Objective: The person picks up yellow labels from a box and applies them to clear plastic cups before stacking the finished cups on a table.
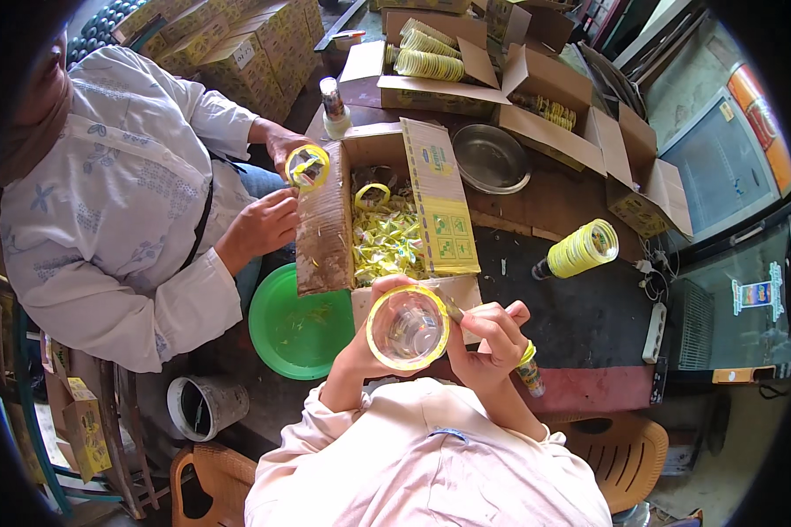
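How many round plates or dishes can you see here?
2. A green plate lies low beside the open carton, by the co-worker's knees. A metal dish sits on the table behind that carton. Others may be hidden inside the boxes.

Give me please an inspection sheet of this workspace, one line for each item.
Surface: dark table, worn.
Job's things: clear jar with yellow rim; small tool.
Clutter: open box of yellow wrappers, green plate, metal pan, jar stack.
Grippers: left hand holds jar; right hand holds tool at its rim.
Cables: power strip.
Surroundings: a person opposite, cartons.
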A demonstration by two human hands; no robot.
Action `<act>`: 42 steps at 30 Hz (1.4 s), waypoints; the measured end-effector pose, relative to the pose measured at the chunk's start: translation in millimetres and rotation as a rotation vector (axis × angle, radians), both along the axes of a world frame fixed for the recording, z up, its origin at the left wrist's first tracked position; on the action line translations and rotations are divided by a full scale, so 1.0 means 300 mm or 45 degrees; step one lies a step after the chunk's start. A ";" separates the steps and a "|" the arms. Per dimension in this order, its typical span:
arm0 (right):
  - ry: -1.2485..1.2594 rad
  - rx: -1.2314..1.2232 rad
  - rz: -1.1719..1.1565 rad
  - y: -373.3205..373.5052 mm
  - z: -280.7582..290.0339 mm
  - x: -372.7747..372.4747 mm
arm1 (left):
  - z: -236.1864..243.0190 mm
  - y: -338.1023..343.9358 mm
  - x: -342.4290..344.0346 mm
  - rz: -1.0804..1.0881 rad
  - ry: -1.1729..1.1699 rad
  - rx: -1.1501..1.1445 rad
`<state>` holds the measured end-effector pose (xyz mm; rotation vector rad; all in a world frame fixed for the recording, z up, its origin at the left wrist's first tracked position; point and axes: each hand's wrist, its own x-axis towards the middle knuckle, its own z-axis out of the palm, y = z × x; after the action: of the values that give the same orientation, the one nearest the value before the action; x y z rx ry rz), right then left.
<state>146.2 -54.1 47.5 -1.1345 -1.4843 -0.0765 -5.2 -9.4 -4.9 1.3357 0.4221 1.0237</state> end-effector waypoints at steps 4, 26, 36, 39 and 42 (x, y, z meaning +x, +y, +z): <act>-0.020 0.008 -0.004 0.000 0.000 0.000 | -0.005 -0.002 -0.006 -0.003 0.068 0.004; -0.082 -0.030 -0.006 0.014 0.013 -0.002 | 0.048 0.020 -0.029 0.050 0.156 0.365; -0.124 -0.051 0.015 0.023 0.015 0.013 | 0.027 0.019 -0.020 -0.111 0.129 0.224; -0.108 -0.054 -0.003 0.025 0.018 0.013 | 0.026 0.028 -0.018 -0.100 0.163 0.392; -0.073 -0.055 -0.030 0.032 0.018 0.009 | 0.011 0.028 -0.014 -0.167 -0.037 0.244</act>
<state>148.9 -44.5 52.9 -1.1933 -1.5294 -0.0944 -9.4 -1.0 -1.6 1.4968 0.2147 0.9914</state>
